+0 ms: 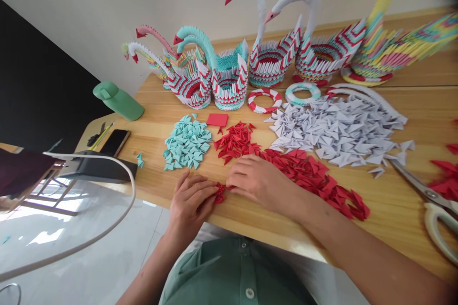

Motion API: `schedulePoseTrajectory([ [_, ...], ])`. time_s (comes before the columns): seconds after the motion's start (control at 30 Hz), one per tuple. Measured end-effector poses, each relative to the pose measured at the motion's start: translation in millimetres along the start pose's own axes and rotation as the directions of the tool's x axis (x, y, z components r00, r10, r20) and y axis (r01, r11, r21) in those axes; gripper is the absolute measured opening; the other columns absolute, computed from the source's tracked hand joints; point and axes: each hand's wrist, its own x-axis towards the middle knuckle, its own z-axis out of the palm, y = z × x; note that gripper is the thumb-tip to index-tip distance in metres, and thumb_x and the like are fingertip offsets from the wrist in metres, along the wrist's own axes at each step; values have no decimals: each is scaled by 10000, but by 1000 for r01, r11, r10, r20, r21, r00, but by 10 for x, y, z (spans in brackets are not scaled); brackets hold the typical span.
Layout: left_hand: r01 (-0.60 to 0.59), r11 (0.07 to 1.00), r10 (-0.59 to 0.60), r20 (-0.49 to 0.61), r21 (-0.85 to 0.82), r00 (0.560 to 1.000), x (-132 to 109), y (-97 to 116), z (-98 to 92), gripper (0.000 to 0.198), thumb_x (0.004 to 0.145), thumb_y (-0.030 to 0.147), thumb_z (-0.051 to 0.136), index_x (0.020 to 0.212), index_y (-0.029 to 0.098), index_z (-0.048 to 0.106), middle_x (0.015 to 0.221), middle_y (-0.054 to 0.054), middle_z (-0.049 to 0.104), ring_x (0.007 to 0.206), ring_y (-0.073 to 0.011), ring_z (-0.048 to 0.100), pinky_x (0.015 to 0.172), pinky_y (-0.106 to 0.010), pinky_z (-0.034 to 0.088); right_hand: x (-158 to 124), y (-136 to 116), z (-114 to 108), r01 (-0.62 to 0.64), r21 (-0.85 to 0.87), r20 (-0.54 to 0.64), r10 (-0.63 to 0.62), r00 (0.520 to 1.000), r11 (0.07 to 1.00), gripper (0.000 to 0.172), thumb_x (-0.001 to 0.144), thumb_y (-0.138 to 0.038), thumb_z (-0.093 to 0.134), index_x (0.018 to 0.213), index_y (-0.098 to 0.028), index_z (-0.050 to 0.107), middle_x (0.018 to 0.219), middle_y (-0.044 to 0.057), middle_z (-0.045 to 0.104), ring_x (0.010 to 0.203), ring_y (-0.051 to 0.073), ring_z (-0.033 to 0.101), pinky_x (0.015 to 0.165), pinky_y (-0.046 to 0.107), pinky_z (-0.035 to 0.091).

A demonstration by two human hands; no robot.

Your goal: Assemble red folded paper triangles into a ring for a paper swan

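Close to the table's front edge, my left hand (193, 196) is closed on a small cluster of red folded paper pieces (219, 194). My right hand (255, 178) comes in from the right, its fingertips pinched at a small red paper piece beside that cluster; most of the piece is hidden. Just behind my right hand lies a heap of loose red paper triangles (304, 167), with a smaller part of it (234, 142) farther left. A pile of turquoise paper triangles (188, 143) sits beyond my left hand.
White paper triangles (332, 126) spread at back right, near scissors (425, 190). Several paper swans (272, 59) line the wall, with a red-white ring (265, 100) and a turquoise-white ring (302, 93) before them. A green bottle (119, 101), phone (115, 143) and black box (100, 167) stand left.
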Motion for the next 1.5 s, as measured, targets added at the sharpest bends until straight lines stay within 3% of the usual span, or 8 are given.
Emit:
schedulePoseTrajectory([
  [0.33,0,1000,0,1,-2,1000,13,6,-6,173,910,115,647,1039,222,685,1021,-22,767,1003,-201,644,1117,-477,344,-6,-5,42,25,-35,-29,-26,999,999,108,966,-236,593,900,-187,663,862,26,672,857,180,581,874,340,408],
  [0.93,-21,999,22,26,-30,999,38,33,15,165,918,133,652,1038,240,692,1013,-7,773,1012,-197,633,1121,-489,338,66,-80,49,29,-161,28,-25,999,987,101,944,-134,583,886,-170,658,861,44,669,886,211,589,869,367,453],
  [1.03,-22,999,23,16,-43,1000,41,42,10,154,925,164,656,1055,238,694,1038,-19,767,1008,-199,636,1113,-484,343,46,-70,-26,-2,-57,25,3,1000,998,47,932,-179,630,930,-173,676,924,52,695,927,213,611,888,368,473],
  [1.23,-21,998,23,19,-65,1000,24,34,-10,158,945,179,630,1084,232,685,1091,-41,751,1042,-206,628,1117,-491,342,1,-51,-280,-85,162,-68,97,993,983,139,970,-213,584,1052,-190,694,1060,64,738,1014,195,656,963,377,494],
  [1.37,-18,995,17,-7,-103,1000,-2,10,-34,155,942,174,633,1084,222,674,1063,-43,749,1043,-205,629,1107,-481,355,-1,-77,-433,-108,157,-156,133,979,982,198,1006,-203,508,1071,-190,694,1071,53,752,1027,180,671,961,355,512],
  [1.5,-30,989,29,-5,-143,1000,-19,-5,-59,105,936,194,647,1036,218,670,1047,-43,741,1043,-214,623,1105,-489,349,-47,-272,-572,-181,35,-212,184,960,983,212,1010,-199,488,1080,-193,688,1039,56,751,982,181,693,880,311,547],
])
